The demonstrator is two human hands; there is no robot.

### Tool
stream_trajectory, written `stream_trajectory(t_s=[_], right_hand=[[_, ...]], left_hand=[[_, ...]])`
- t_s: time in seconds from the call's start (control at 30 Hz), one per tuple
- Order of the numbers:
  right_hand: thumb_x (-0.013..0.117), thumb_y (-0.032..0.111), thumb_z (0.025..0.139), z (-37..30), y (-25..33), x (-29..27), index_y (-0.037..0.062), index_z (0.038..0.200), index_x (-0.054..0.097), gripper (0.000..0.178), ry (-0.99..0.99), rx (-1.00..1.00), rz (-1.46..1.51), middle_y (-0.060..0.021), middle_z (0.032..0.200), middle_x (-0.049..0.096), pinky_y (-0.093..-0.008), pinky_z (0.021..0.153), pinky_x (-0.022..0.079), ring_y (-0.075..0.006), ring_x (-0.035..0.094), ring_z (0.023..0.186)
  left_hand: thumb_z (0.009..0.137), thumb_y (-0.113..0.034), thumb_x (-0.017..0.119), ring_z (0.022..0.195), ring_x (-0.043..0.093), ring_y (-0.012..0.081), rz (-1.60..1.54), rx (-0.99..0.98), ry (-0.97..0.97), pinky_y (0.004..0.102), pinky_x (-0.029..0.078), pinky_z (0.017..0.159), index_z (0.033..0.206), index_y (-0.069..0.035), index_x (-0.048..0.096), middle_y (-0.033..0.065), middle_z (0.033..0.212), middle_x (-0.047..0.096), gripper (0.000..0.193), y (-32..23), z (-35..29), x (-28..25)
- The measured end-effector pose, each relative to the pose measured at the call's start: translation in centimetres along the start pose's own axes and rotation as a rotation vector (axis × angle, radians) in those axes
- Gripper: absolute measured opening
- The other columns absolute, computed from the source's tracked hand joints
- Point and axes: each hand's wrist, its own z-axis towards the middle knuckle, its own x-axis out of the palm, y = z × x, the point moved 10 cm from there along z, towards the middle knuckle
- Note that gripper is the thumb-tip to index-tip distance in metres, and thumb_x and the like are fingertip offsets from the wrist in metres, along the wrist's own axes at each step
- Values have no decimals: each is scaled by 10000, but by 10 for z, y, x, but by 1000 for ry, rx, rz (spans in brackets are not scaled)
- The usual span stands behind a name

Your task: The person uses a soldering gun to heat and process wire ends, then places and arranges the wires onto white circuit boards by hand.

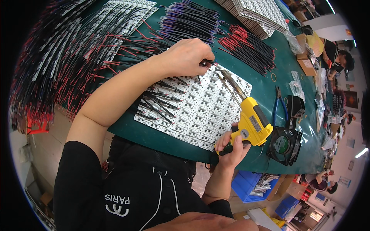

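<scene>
My right hand (233, 148) grips the handle of a yellow soldering gun (252, 117), its metal tip pointing up and left. Fingers pinched together, my left hand (189, 57) holds a thin black wire (209, 62) over the far edge of a white circuit board panel (208, 111). The wire's end is close to the gun's tip; whether they touch is too small to tell. Rows of small boards make up the panel, and several black wires (162, 106) stick out from its left side. My left forearm hides part of the panel and wires.
Bundles of black wires with purple (189, 21) and red ends (248, 48) lie at the back. Wired panels (115, 27) are heaped at the left; bare panels (266, 13) are stacked at the far right. Blue-handled pliers (280, 106) and a black fan (284, 144) sit to the right.
</scene>
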Motion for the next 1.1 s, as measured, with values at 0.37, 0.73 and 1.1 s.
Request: stream_trajectory(t_s=[0.37,0.73,1.1], right_hand=[[513,133,872,1,-2,1,-49,1008,423,244,-3,37,-42,-102,585,481,-265,388,418,-149,445,406],[517,134,868,1,-1,1,-55,1058,410,288,11,40,-76,-94,583,488,-252,377,405,-139,455,403],[451,281,896,-4,3,-5,-86,1151,393,450,-33,-14,6,-58,544,418,-257,335,361,-123,405,382]], left_hand=[[746,-117,662,768,589,283,19,127,19,388,457,663,853,-31,654,75,782,565,137,-7,1,0],[741,-116,648,779,599,260,118,144,26,378,472,665,819,-55,654,56,773,557,99,-16,1,-1],[750,-163,687,726,577,239,-24,135,25,342,451,648,824,-32,666,57,762,557,152,-5,1,-5]])
